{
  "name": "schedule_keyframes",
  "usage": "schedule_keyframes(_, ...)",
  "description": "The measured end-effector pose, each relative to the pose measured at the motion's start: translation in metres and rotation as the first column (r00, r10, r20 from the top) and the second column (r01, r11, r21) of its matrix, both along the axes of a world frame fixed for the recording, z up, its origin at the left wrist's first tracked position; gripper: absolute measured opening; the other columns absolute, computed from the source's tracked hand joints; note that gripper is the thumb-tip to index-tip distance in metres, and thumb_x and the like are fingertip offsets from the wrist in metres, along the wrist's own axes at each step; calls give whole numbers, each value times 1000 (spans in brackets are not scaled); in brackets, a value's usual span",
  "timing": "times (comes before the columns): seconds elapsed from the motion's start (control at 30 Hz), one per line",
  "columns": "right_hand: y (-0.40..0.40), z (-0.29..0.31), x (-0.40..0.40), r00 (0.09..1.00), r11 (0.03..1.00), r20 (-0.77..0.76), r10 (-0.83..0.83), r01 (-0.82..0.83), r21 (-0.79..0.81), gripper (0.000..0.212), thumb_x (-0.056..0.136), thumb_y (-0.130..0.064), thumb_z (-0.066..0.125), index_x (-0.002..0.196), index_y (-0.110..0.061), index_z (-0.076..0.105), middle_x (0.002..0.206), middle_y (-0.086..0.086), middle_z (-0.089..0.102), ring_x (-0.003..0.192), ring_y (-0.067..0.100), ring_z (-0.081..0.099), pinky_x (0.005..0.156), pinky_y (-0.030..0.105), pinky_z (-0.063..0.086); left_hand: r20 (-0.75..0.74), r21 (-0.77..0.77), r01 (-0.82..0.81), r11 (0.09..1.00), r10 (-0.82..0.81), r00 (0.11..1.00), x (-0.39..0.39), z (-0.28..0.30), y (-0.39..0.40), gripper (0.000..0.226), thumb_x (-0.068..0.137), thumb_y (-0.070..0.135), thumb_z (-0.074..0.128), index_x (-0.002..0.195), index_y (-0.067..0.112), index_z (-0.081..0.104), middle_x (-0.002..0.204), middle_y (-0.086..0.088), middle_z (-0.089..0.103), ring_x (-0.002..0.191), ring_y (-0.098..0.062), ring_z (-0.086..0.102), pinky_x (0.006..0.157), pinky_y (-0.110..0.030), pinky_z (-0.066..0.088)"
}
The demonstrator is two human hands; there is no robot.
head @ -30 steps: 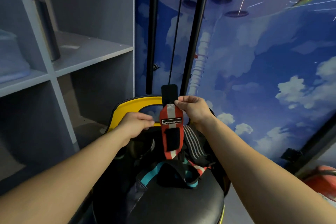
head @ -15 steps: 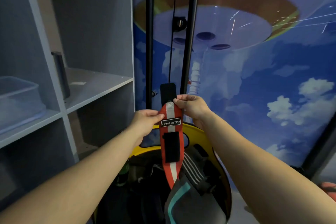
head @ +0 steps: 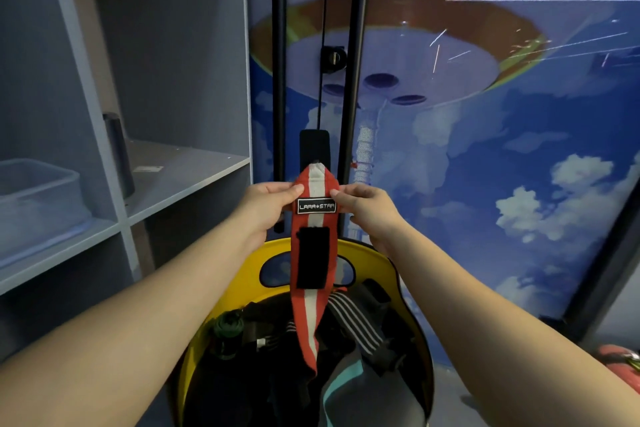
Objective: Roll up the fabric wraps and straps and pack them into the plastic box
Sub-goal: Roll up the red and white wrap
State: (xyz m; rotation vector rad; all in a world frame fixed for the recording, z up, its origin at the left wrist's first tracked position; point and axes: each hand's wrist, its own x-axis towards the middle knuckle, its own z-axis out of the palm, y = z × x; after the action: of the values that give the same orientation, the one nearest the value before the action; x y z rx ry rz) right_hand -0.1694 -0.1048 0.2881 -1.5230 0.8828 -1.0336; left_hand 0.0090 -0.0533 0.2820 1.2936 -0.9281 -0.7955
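Hanging vertically, tab up: red wrap [head: 313, 253] | left hand [head: 268, 206], right hand [head: 369, 208] fingers pinching its edges

grey shelving unit [head: 187, 163] left | blue sky-and-cloud mural wall [head: 502, 166] | dim light

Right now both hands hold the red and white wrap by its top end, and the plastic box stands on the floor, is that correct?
Not quite. The head view shows the plastic box on the shelf at left, not on the floor. The left hand and right hand do pinch the red and white wrap near its top.
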Motion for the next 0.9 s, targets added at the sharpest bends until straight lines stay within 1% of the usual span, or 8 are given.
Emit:
schedule_keyframes(0.13, 12, 12, 4, 993, 999, 108, 44, -44, -9, 10, 95, -21, 69, 96, -12, 71, 93, 4, 76, 80, 9, 71, 68, 17, 54, -4, -39, 29, 999, -29, 1000, -2, 20, 11, 8, 91, 22, 73, 99, 23, 72, 99, -2, 77, 95, -18, 69, 91, -35, 48)
schedule_keyframes(0.23, 20, 28, 5, 985, 998, 168, 48, -40, -49, 8, 95, -20, 70, 95, -12, 72, 91, 5, 76, 78, 12, 71, 71, 23, 55, -24, -73, 58, 996, -60, 998, -5, 37, 25, 9, 91, 20, 72, 100, 21, 72, 96, -3, 77, 92, -18, 71, 90, -34, 51)
schedule_keyframes(0.4, 42, 65, -1, 973, 991, 225, 61, -33, -126, 6, 94, -16, 70, 96, -11, 73, 88, 4, 75, 74, 12, 70, 65, 20, 53, -1, -150, 72, 986, -73, 997, -9, 71, 48, 17, 91, 20, 74, 108, 16, 73, 98, -7, 78, 90, -22, 73, 82, -33, 58)
schedule_keyframes(0.53, 61, 95, -7, 969, 983, 242, 54, -9, -184, 7, 93, -16, 71, 96, -11, 75, 94, 9, 77, 81, 17, 71, 73, 27, 56, 40, -199, 48, 979, -41, 998, -17, 99, 66, 20, 89, 26, 76, 108, 20, 74, 99, -5, 79, 97, -25, 73, 90, -37, 57)
schedule_keyframes(0.67, 80, 122, -16, 967, 976, 250, 46, 11, -219, 15, 93, -17, 71, 105, -7, 75, 97, 8, 78, 80, 13, 72, 70, 22, 54, 46, -238, 29, 971, -18, 999, -25, 127, 84, 22, 87, 27, 79, 107, 21, 74, 101, -4, 78, 100, -26, 73, 92, -38, 57)
schedule_keyframes(0.73, 90, 132, -20, 965, 974, 260, 39, 22, -227, 16, 93, -17, 72, 105, -7, 75, 97, 8, 78, 78, 13, 72, 68, 22, 55, 42, -263, 22, 965, -12, 999, -30, 138, 93, 24, 87, 25, 79, 109, 17, 74, 100, -6, 78, 93, -24, 75, 84, -34, 59)
schedule_keyframes(0.83, 103, 143, -26, 969, 969, 248, 13, 49, -243, 16, 91, -21, 75, 101, -9, 76, 95, 9, 78, 80, 19, 72, 77, 32, 61, 17, -296, 23, 955, -19, 1000, -37, 151, 107, 19, 87, 19, 78, 104, 12, 74, 93, -8, 78, 70, -18, 75, 61, -25, 58)
schedule_keyframes(0.9, 112, 146, -31, 975, 964, 222, 2, 57, -258, 16, 90, -23, 76, 99, -10, 76, 92, 8, 78, 78, 19, 71, 79, 35, 59, 14, -294, 27, 955, -24, 1000, -41, 154, 119, 16, 87, 19, 78, 101, 13, 74, 85, -5, 78, 63, -17, 73, 55, -23, 56)
